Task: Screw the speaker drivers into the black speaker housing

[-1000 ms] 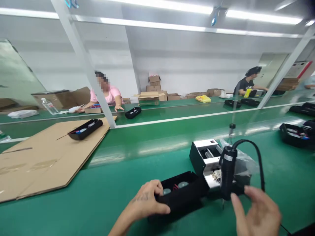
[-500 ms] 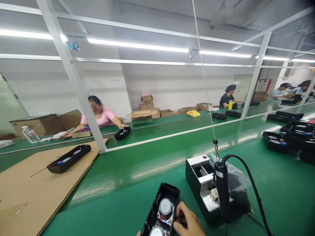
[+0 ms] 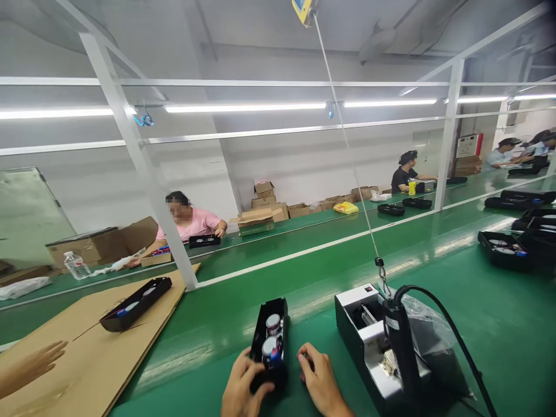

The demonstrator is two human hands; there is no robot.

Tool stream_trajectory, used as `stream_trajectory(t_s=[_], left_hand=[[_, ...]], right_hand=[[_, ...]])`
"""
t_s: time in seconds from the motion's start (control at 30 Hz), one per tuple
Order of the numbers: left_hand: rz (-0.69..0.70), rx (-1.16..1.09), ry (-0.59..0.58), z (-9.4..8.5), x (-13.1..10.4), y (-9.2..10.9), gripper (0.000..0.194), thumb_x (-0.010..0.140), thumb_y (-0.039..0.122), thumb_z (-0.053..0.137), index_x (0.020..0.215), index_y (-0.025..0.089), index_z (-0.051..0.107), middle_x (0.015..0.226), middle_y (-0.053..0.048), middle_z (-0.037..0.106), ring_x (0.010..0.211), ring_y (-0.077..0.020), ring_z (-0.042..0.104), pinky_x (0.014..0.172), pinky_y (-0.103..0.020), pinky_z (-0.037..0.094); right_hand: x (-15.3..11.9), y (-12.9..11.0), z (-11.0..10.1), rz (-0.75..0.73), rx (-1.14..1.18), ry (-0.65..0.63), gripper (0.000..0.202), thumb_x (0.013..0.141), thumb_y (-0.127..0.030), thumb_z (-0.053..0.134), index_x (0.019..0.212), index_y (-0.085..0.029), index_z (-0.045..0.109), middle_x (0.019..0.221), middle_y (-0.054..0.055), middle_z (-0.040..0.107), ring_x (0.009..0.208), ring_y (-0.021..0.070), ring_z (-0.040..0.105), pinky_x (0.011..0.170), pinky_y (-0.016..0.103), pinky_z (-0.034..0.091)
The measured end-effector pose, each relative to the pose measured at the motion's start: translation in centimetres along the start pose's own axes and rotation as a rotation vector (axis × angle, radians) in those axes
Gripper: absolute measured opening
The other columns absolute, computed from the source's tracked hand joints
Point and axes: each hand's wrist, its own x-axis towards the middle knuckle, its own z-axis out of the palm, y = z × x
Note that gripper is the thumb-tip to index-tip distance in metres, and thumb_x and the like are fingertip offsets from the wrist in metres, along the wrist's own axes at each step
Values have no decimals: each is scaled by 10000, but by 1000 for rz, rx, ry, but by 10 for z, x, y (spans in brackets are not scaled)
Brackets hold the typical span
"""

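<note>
Two hands meet at the near end of a black speaker housing [image 3: 270, 341], which lies lengthwise on the green surface [image 3: 304, 272] with its open side up. The left hand [image 3: 241, 389] curls its fingers over the housing's near left corner and holds it; the right hand [image 3: 319, 382] rests just right of the housing, fingers bent toward its side wall, and whether it grips the wall or only touches it cannot be told. Inside the housing two round drivers [image 3: 271, 336] sit one behind the other, with red and blue wiring between them.

Right of the housing stands an open grey and black parts box [image 3: 362, 324], and in front of that box hangs an electric screwdriver [image 3: 402, 353] on a cord from above, its black cable [image 3: 452, 336] arching away to the right. Left of the housing lies a cardboard sheet [image 3: 78, 347] carrying a second black housing [image 3: 135, 296]; another person's hand [image 3: 32, 365] reaches in at its near edge. Beyond the housing, across the belt, a person in pink [image 3: 191, 223] works at a further unit.

The step in hand appears to be positioning the housing. The next move likely calls for steadying it with one hand while the other takes the hanging screwdriver.
</note>
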Motion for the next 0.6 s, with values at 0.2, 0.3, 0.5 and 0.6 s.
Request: stream_trajectory(t_s=[0.2, 0.3, 0.5, 0.6], left_hand=[[-33, -65, 104, 35, 107, 18, 176, 587, 323, 736, 738, 234, 752, 887, -60, 679, 1137, -396, 663, 1083, -595, 511], [-60, -126, 184, 43, 125, 40, 302, 625, 444, 737, 826, 217, 740, 980, -82, 673, 1098, -394, 649, 1090, -630, 477], [-71, -411, 197, 17, 73, 132, 420, 917, 622, 587, 1056, 230, 645, 1076, -78, 748, 1097, -260, 722, 993, -396, 576], [8, -746, 115, -16, 20, 154, 442, 893, 701, 558, 975, 293, 705, 906, -55, 756, 1036, -304, 732, 1012, -521, 575]], right_hand=[[9, 8, 5, -27, -107, -38, 195, 883, -279, 577, 760, -225, 717, 570, -13, 596, 614, 178, 585, 682, 284, 408], [12, 14, 9, -21, -153, -13, 173, 858, -227, 601, 799, -226, 764, 645, 15, 675, 738, 204, 633, 754, 294, 416], [9, 9, 8, -23, -155, -45, 159, 843, -237, 626, 759, -223, 761, 635, 2, 654, 675, 183, 588, 700, 299, 381], [4, -2, 3, -26, -137, -63, 226, 878, -275, 575, 758, -200, 751, 603, -2, 606, 624, 166, 532, 672, 305, 354]])
